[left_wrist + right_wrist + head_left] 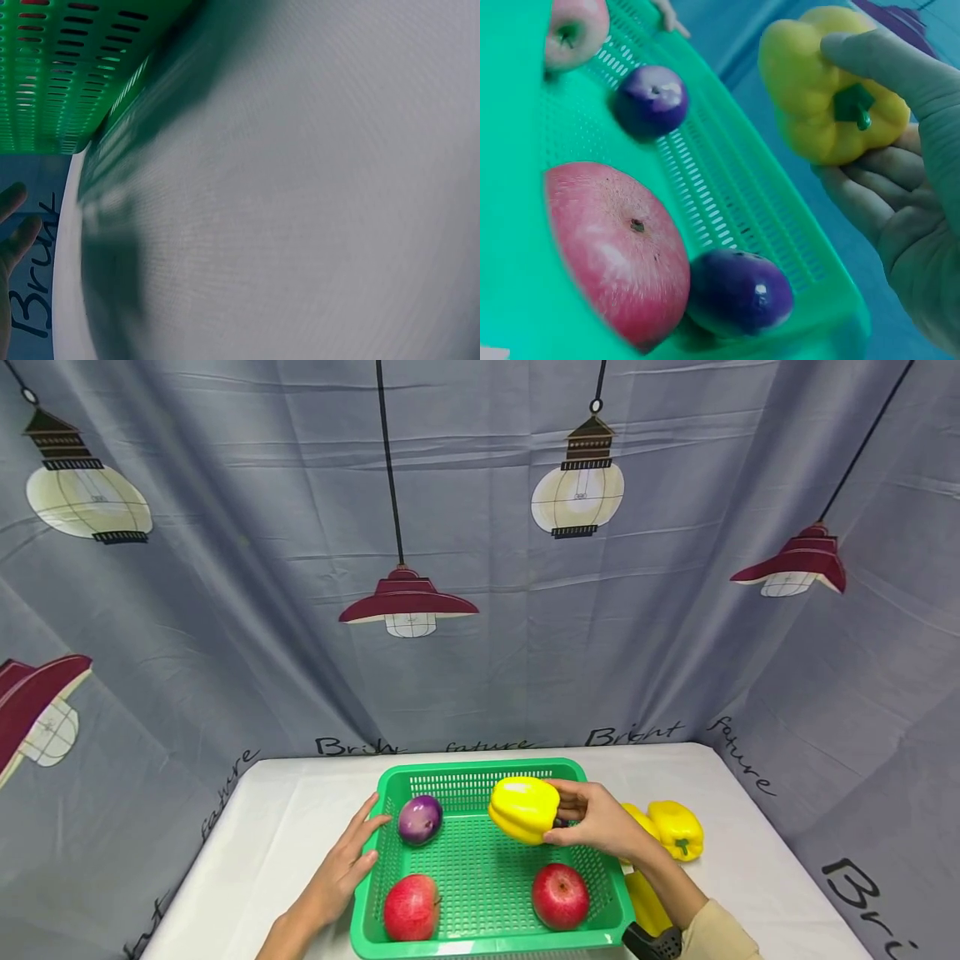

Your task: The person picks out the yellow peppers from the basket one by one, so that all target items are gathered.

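My right hand (596,820) holds a yellow bell pepper (524,810) over the back right of a green plastic basket (480,893). In the right wrist view the thumb lies across the pepper (802,97), beside its green stem, with the fingers underneath. At the basket's left rim, my left hand (337,872) has its fingers spread and holds nothing. Inside the basket are a round, glossy purple vegetable (420,820) at the back left, a red apple (412,907) at the front left and another apple (561,897) at the front right. The right wrist view shows a second purple vegetable (740,292), mostly hidden by my right hand in the head view.
More yellow bell peppers (677,830) lie on the white tablecloth (757,860) right of the basket, partly behind my right forearm. A grey curtain (480,685) printed with lamps surrounds the table at the back and sides.
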A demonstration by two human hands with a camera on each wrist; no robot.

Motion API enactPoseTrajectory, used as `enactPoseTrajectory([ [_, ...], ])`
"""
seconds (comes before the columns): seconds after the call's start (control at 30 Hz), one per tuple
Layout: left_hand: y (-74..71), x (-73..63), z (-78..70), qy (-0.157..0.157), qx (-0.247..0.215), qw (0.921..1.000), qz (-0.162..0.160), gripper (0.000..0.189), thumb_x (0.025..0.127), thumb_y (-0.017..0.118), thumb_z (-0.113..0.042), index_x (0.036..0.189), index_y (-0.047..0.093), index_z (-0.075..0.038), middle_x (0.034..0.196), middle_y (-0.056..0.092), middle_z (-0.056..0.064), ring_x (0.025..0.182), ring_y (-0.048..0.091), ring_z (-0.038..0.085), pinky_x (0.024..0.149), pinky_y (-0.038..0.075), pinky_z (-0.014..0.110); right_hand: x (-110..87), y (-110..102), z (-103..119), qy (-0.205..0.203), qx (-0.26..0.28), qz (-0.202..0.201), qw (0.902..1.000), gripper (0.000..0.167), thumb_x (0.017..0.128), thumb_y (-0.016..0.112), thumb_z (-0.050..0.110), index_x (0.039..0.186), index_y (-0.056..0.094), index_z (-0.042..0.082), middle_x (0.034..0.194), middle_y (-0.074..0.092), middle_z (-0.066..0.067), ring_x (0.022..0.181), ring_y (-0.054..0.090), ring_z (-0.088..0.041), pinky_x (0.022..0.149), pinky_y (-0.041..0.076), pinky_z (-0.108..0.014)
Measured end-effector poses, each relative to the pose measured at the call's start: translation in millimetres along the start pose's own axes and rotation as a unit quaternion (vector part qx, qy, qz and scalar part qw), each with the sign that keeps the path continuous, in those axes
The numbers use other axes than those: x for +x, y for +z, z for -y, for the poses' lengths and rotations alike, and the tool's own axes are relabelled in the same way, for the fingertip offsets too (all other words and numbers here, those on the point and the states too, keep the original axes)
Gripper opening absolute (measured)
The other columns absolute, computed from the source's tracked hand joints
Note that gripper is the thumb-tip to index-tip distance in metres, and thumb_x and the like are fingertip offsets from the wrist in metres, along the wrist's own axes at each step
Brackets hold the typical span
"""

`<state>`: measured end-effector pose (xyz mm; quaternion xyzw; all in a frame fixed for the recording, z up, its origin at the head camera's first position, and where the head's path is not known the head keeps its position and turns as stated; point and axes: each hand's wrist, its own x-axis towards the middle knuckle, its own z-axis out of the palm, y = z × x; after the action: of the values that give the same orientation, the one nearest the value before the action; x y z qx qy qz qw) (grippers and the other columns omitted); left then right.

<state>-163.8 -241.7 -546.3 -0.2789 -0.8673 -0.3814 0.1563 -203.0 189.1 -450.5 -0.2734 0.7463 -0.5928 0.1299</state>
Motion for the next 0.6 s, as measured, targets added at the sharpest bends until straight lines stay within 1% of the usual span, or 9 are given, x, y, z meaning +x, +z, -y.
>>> enactPoseTrajectory([
  [0.1, -0.6, -0.5, -0.5, 0.001, 0.0, 1.0, -0.001, 0.047, 0.098, 0.048, -0.009, 0.145, 0.05, -0.011, 0.165, 0.023, 0.011, 0.148, 0.029, 0.03, 0.098, 0.037, 0.071, -9.5, -4, 0, 0.012, -0.026, -0.042, 0.9987, 0.074, 0.081, 0.084, 0.011, 0.143, 0.048, -0.009, 0.13, 0.063, -0.024, 0.111, 0.068, -0.027, 0.09, 0.055, -0.039],
  [0.17, -0.8, -0.3, -0.6, 0.001, 0.0, 1.0, 0.001, 0.047, 0.099, 0.047, -0.01, 0.145, 0.05, -0.011, 0.165, 0.023, 0.011, 0.148, 0.029, 0.03, 0.098, 0.037, 0.071, -16.5, -6, 0, 0.022, -0.044, -0.074, 0.996, 0.076, 0.081, 0.086, 0.013, 0.142, 0.048, -0.011, 0.131, 0.061, -0.026, 0.11, 0.068, -0.027, 0.089, 0.055, -0.038],
  [0.27, -1.3, -0.5, -0.6, 0.001, 0.0, 1.0, 0.001, 0.046, 0.099, 0.047, -0.01, 0.146, 0.05, -0.011, 0.165, 0.023, 0.011, 0.148, 0.028, 0.03, 0.099, 0.037, 0.071, -26.1, -9, -2, 0.037, -0.049, -0.111, 0.992, 0.078, 0.079, 0.087, 0.013, 0.142, 0.047, -0.012, 0.135, 0.058, -0.029, 0.112, 0.067, -0.031, 0.09, 0.055, -0.036],
  [0.47, -1.3, -1.1, -1.3, 0.002, 0.003, 1.0, -0.006, 0.047, 0.098, 0.048, -0.01, 0.145, 0.05, -0.011, 0.165, 0.024, 0.012, 0.148, 0.028, 0.029, 0.099, 0.036, 0.071, -38.9, -10, -10, 0.053, -0.03, -0.137, 0.9887, 0.079, 0.08, 0.087, 0.013, 0.144, 0.046, -0.009, 0.136, 0.056, -0.029, 0.118, 0.063, -0.036, 0.092, 0.054, -0.034],
  [0.53, -1.0, -1.0, -1.4, 0.003, 0.004, 1.0, -0.007, 0.047, 0.098, 0.048, -0.01, 0.145, 0.05, -0.011, 0.165, 0.024, 0.012, 0.148, 0.028, 0.028, 0.099, 0.036, 0.071, -41.3, -10, -13, 0.049, -0.03, -0.147, 0.9875, 0.078, 0.08, 0.087, 0.012, 0.144, 0.047, -0.008, 0.136, 0.058, -0.028, 0.118, 0.064, -0.032, 0.092, 0.053, -0.035],
  [0.6, -0.9, -0.5, -1.6, 0.004, 0.004, 1.0, -0.007, 0.047, 0.098, 0.048, -0.01, 0.145, 0.05, -0.011, 0.165, 0.024, 0.012, 0.148, 0.028, 0.028, 0.099, 0.036, 0.071, -43.7, -10, -16, 0.043, -0.028, -0.16, 0.9858, 0.077, 0.079, 0.087, 0.011, 0.144, 0.048, -0.006, 0.136, 0.058, -0.026, 0.117, 0.064, -0.027, 0.093, 0.053, -0.034],
])
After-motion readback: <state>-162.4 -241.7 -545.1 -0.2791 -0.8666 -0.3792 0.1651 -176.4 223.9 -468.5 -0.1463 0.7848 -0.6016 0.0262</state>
